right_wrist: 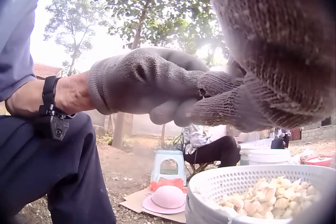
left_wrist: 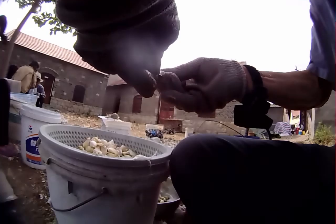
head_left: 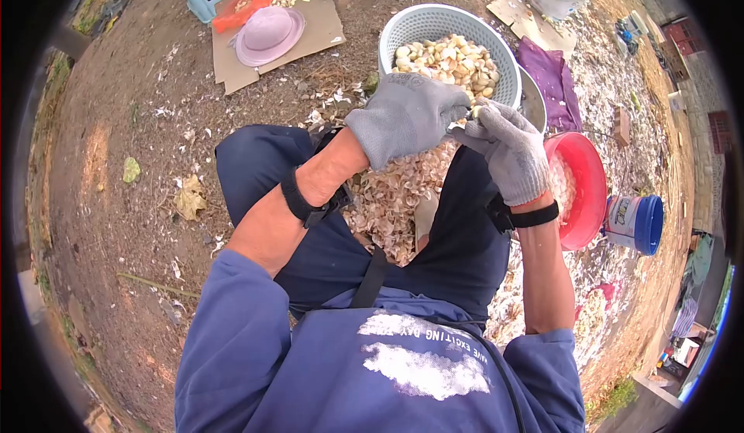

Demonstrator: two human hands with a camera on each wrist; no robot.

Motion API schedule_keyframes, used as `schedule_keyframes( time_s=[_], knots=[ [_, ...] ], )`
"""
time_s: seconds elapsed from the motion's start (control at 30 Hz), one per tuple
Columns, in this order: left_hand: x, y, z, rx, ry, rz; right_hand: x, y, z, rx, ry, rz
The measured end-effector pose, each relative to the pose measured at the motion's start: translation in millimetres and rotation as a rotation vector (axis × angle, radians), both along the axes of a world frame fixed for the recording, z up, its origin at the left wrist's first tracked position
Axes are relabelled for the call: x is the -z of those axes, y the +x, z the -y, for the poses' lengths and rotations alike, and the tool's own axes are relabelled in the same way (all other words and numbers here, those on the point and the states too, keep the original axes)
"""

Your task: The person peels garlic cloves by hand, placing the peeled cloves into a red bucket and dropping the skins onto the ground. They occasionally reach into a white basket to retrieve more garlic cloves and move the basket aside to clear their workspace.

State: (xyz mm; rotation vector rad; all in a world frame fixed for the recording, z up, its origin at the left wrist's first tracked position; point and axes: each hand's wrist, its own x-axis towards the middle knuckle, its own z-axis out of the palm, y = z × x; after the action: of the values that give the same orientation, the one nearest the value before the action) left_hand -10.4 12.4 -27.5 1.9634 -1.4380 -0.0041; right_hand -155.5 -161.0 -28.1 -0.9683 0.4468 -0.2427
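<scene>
A small, pale garlic clove (head_left: pixel 476 112) sits at the fingertips where the two gloved hands meet, just over the near rim of a light grey perforated plastic basket (head_left: pixel 391 37) holding peeled-looking cloves (head_left: pixel 449 59). The right hand (head_left: pixel 510 150), in a grey knitted glove, pinches the clove between its thumb and curled fingers. The left hand (head_left: pixel 407 115), in a grey glove with dark lettering on its back, has its fingers bent and drawn together, tips against the clove from the other side; exactly which of them touch it cannot be told. Below the hands, loose papery garlic skins (head_left: pixel 391 208) lie between the person's dark-trousered legs. Beside the right hand stands a red plastic basin (head_left: pixel 593 193) with pale contents, and next to it a blue-and-white bucket (head_left: pixel 635 224) lies tipped.
</scene>
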Motion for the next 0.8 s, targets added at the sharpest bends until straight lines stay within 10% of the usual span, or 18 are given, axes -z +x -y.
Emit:
schedule_keyframes(
  time_s=[0.8],
  knots=[
    [-3, 0, 5, -0.141, 0.023, -0.11, -9, 7, -14, 0.036, -0.213, -0.039]
  ],
)
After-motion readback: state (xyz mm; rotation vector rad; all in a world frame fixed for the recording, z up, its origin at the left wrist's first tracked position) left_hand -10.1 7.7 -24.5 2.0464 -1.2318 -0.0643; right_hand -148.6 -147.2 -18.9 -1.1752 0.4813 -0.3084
